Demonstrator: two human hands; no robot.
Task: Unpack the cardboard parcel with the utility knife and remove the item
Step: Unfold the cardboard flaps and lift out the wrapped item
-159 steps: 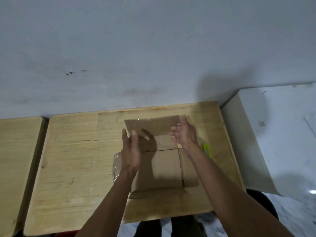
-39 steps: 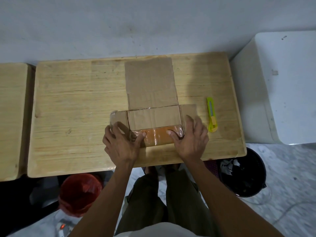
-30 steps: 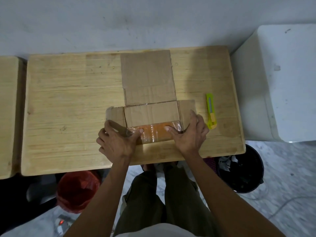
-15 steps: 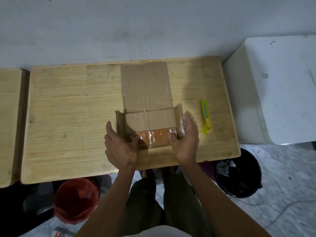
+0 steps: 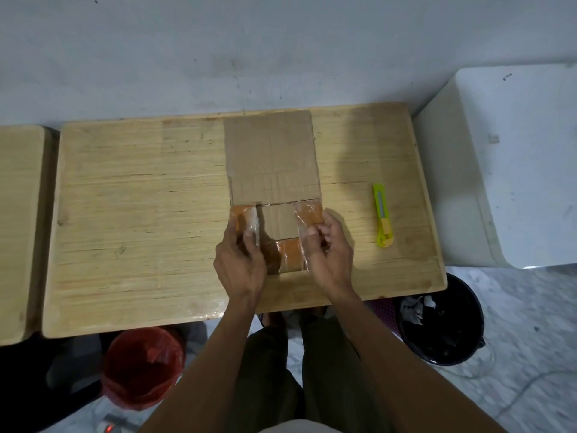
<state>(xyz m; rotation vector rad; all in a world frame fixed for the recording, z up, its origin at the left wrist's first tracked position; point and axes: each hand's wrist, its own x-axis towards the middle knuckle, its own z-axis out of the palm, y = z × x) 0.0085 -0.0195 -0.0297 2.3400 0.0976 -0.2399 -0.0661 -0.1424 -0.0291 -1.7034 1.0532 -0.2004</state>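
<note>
The brown cardboard parcel (image 5: 271, 157) lies on the wooden table (image 5: 140, 214), its big lid flap laid flat toward the wall. Both taped side flaps are folded inward over the box. My left hand (image 5: 240, 260) presses the left flap (image 5: 245, 218) and my right hand (image 5: 327, 248) pinches the right flap (image 5: 309, 218). An orange strip (image 5: 290, 256) of tape or wrapped item shows between my hands; I cannot tell which. The yellow-green utility knife (image 5: 382, 218) lies on the table to the right of my right hand, apart from it.
A second wooden table (image 5: 18, 229) stands at the left. At the right is a white cabinet (image 5: 505, 170). Under the table edge are a red-lined bin (image 5: 143, 370) and a black bin (image 5: 443, 326) with scraps. My legs are below the table.
The two side flaps, spread outward a second ago, are now folded inward over the box under my fingers. The knife has not moved.
</note>
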